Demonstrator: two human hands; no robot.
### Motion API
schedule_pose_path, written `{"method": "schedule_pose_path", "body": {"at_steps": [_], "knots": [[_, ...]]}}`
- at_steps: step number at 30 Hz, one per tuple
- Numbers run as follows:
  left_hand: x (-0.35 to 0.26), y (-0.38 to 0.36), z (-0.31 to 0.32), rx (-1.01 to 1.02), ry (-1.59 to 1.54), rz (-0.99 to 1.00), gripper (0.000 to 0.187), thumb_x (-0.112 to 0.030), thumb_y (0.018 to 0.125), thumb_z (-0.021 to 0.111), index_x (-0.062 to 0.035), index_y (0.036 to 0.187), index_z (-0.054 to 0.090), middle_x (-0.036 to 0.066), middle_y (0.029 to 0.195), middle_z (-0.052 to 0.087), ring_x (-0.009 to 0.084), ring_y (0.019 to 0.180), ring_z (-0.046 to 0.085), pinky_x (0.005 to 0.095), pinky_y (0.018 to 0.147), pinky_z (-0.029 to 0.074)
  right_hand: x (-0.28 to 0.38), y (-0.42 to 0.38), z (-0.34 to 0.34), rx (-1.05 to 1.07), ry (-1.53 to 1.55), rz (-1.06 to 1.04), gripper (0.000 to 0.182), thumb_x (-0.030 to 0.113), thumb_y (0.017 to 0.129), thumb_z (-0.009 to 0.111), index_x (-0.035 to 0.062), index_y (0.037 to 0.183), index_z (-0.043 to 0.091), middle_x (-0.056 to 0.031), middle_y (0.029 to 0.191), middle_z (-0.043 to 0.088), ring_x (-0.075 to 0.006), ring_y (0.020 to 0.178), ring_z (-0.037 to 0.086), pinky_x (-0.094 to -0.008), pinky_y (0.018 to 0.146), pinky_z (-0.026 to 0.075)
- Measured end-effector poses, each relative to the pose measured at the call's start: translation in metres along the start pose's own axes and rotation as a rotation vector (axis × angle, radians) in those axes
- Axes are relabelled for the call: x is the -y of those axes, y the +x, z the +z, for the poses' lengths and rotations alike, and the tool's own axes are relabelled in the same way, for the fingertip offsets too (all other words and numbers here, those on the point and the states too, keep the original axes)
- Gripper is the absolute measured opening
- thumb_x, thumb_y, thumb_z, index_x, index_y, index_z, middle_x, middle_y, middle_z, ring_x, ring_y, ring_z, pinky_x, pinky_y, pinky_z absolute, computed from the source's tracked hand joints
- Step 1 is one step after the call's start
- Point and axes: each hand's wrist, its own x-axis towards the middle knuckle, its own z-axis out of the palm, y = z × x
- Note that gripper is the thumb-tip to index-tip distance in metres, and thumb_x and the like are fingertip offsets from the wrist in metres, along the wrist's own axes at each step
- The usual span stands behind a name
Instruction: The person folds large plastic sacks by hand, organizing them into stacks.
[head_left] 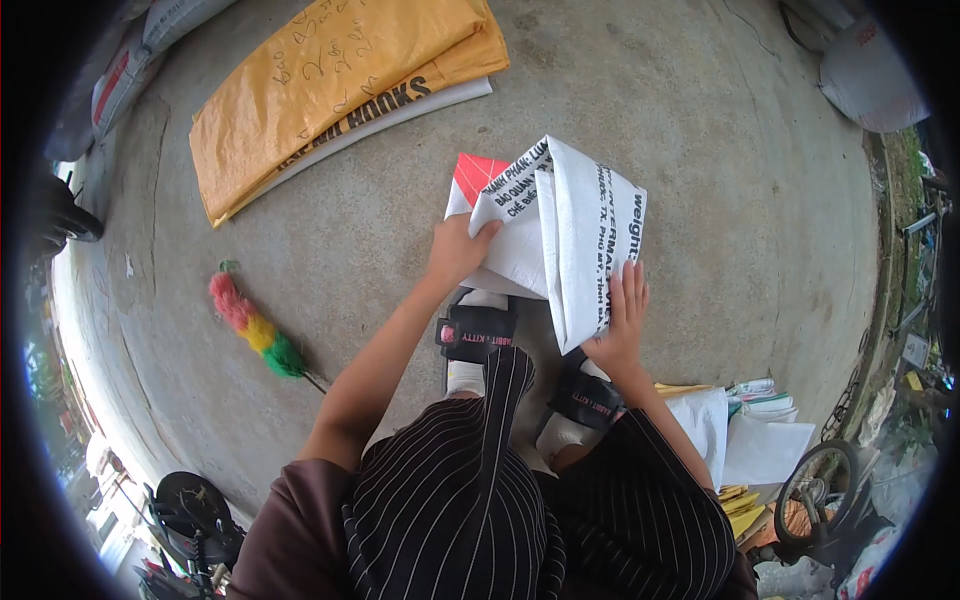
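A white printed woven sack (590,230), partly folded with a red patch at its left corner, is held up over the concrete in front of my feet. My left hand (462,250) is closed on its left part, thumb on top. Against the lower right side of the folded part lies my right hand (622,318), its fingers straight along the printed face and its thumb near the fold, holding the sack. Behind and to the left, a folded yellow sack (340,85) with handwriting and black print rests on a white one.
A red, yellow and green duster (255,320) lies on the floor at left. Flattened sacks (760,440) are piled beside my right foot. Black sandals (478,328) are on my feet. A wheel (815,480) stands at lower right, and filled sacks (870,75) sit at the edges.
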Motion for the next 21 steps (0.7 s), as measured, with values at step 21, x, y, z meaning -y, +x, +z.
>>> {"method": "schedule_pose_path", "body": {"at_steps": [21], "knots": [[0.02, -0.023, -0.029, 0.459, -0.287, -0.391, 0.028, -0.009, 0.086, 0.048, -0.0011, 0.111, 0.057, 0.012, 0.085, 0.066, 0.0159, 0.061, 0.065, 0.024, 0.05, 0.051, 0.023, 0.063, 0.059, 0.488, -0.083, -0.076, 0.077, 0.047, 0.078, 0.06, 0.0164, 0.141, 0.031, -0.0048, 0.15, 0.024, -0.0282, 0.139, 0.019, -0.0533, 0.108, 0.017]]}}
